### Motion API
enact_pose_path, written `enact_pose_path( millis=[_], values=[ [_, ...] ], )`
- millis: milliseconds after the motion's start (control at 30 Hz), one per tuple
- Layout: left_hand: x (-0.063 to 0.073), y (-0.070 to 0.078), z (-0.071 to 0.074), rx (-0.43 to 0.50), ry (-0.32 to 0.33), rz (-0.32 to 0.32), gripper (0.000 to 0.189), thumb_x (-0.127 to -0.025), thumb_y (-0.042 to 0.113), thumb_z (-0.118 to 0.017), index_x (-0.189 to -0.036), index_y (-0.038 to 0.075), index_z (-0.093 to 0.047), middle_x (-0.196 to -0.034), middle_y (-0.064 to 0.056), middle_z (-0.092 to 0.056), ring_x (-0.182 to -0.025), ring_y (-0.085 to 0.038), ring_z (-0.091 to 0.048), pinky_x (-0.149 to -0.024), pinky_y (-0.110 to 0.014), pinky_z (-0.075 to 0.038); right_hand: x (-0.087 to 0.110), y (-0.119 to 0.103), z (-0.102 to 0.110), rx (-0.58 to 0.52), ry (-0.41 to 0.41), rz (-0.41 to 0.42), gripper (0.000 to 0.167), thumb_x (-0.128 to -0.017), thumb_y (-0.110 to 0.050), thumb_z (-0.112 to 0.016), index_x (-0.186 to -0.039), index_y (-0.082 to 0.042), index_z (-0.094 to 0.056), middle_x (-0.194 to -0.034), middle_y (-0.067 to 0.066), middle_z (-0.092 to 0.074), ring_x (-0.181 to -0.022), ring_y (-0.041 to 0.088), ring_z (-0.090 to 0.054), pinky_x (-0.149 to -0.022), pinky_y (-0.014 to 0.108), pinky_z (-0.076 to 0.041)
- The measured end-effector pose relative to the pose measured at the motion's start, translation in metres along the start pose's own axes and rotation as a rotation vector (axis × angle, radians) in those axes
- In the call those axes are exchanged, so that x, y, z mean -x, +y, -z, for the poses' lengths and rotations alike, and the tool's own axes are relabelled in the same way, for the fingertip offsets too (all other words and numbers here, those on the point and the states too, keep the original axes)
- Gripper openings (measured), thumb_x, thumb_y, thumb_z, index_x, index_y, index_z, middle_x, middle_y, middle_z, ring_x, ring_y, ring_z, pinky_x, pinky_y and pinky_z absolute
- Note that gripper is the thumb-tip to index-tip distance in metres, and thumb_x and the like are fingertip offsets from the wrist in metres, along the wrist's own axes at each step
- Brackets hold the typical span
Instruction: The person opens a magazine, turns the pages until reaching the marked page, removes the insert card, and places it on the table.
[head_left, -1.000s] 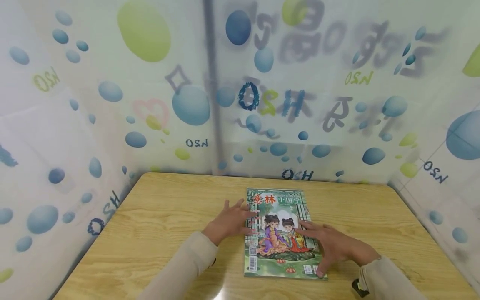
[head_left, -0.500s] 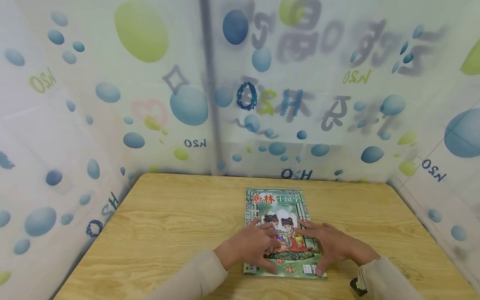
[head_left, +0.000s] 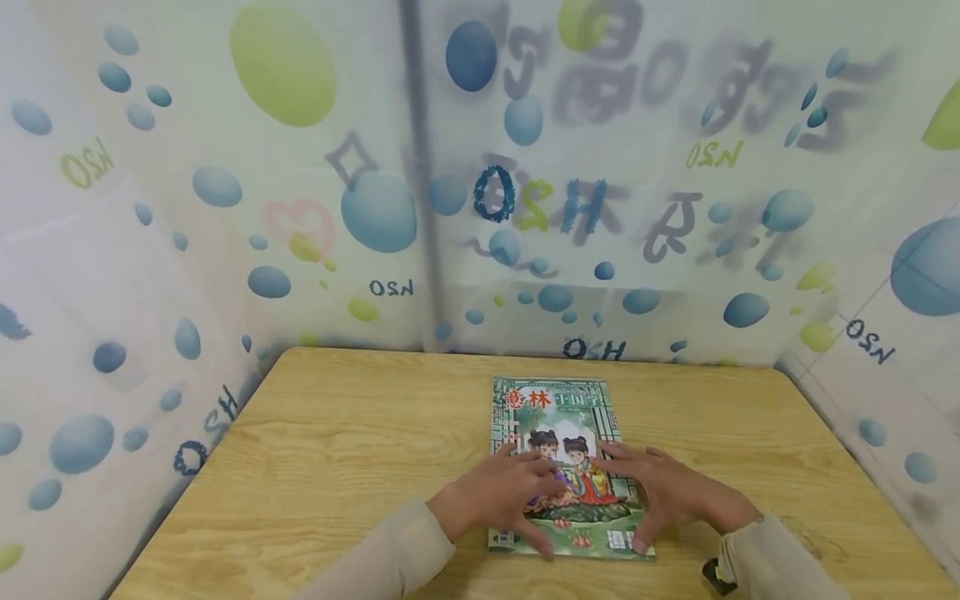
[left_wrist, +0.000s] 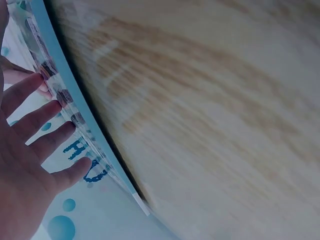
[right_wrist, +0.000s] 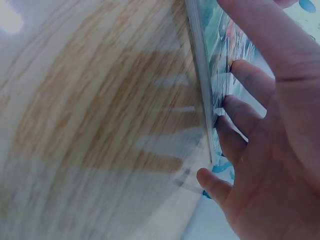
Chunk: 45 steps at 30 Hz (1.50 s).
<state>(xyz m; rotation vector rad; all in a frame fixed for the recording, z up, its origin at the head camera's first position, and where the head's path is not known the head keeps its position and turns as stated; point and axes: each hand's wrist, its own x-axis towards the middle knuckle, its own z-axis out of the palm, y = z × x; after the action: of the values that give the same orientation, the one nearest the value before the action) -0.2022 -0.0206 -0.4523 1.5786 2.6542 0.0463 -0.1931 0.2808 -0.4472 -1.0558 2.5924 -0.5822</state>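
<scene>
A magazine (head_left: 558,408) with a green illustrated cover of two children in robes lies flat on the wooden table. Over its lower left part my left hand (head_left: 506,493) rests with fingers spread, covering some of the picture. My right hand (head_left: 667,492) lies along the right edge, fingers on the cover and thumb near the lower right corner. In the left wrist view, the fingertips of the left hand (left_wrist: 45,135) touch the glossy cover beside the spine (left_wrist: 90,115). The right wrist view has the right hand's fingers (right_wrist: 245,112) at the cover by the page edges (right_wrist: 202,85).
The pale wooden table (head_left: 360,425) stretches out on both sides of the magazine. Behind it and at the sides hangs a whitish curtain (head_left: 300,167) printed with blue and green drops. A small dark object (head_left: 720,575) shows at the right cuff.
My left hand has moved from the magazine's left edge rightward and nearer, onto the lower part of the cover. The right hand and the magazine have stayed about where they were.
</scene>
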Motion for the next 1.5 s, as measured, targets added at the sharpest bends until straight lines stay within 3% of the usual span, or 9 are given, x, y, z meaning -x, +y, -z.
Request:
enact_pose_path(
  millis=[300, 567, 800, 1267, 1500],
  values=[
    [0.0, 0.002, 0.001, -0.02, -0.024, 0.015, 0.086, -0.072, 0.084, -0.058, -0.142, 0.034, -0.052, -0.151, 0.004, -0.046, -0.138, -0.021, -0.044, -0.105, -0.059, -0.04, 0.0, -0.01, 0.006, 0.003, -0.051, -0.117, 0.114, -0.06, -0.065, -0.084, -0.154, -0.019, -0.039, -0.159, 0.021, -0.028, -0.141, 0.048, -0.03, -0.105, 0.076, -0.016],
    [0.002, 0.002, 0.006, 0.025, -0.062, 0.039, 0.084, -0.074, 0.081, -0.061, -0.143, 0.034, -0.053, -0.152, 0.004, -0.045, -0.139, -0.023, -0.043, -0.106, -0.06, -0.037, 0.0, -0.024, 0.0, 0.057, -0.062, -0.122, 0.131, -0.056, -0.07, -0.083, -0.156, -0.006, -0.029, -0.162, 0.024, -0.017, -0.143, 0.055, -0.019, -0.101, 0.081, -0.008],
    [0.002, 0.002, 0.006, 0.033, -0.069, 0.034, 0.082, -0.074, 0.08, -0.061, -0.142, 0.034, -0.053, -0.152, 0.004, -0.045, -0.139, -0.021, -0.043, -0.106, -0.061, -0.038, 0.0, -0.027, -0.002, 0.073, -0.092, -0.171, 0.135, -0.055, -0.075, -0.08, -0.158, -0.008, -0.024, -0.164, 0.02, -0.012, -0.147, 0.049, -0.013, -0.104, 0.079, -0.005],
    [0.002, 0.0, 0.003, 0.011, -0.028, -0.003, 0.082, -0.074, 0.082, -0.059, -0.141, 0.034, -0.054, -0.148, 0.005, -0.048, -0.135, -0.018, -0.046, -0.104, -0.059, -0.04, 0.001, -0.024, 0.011, -0.047, -0.117, -0.135, 0.12, -0.062, -0.061, -0.086, -0.155, -0.007, -0.032, -0.162, 0.024, -0.017, -0.143, 0.055, -0.016, -0.101, 0.081, -0.012],
    [0.0, 0.004, 0.003, -0.055, -0.005, 0.013, 0.083, -0.073, 0.086, -0.056, -0.138, 0.033, -0.057, -0.144, 0.004, -0.052, -0.133, -0.02, -0.049, -0.104, -0.058, -0.04, 0.0, -0.028, 0.02, -0.097, -0.116, -0.145, 0.106, -0.068, -0.053, -0.086, -0.15, -0.004, -0.04, -0.154, 0.028, -0.033, -0.135, 0.056, -0.033, -0.099, 0.074, -0.032]
  ],
)
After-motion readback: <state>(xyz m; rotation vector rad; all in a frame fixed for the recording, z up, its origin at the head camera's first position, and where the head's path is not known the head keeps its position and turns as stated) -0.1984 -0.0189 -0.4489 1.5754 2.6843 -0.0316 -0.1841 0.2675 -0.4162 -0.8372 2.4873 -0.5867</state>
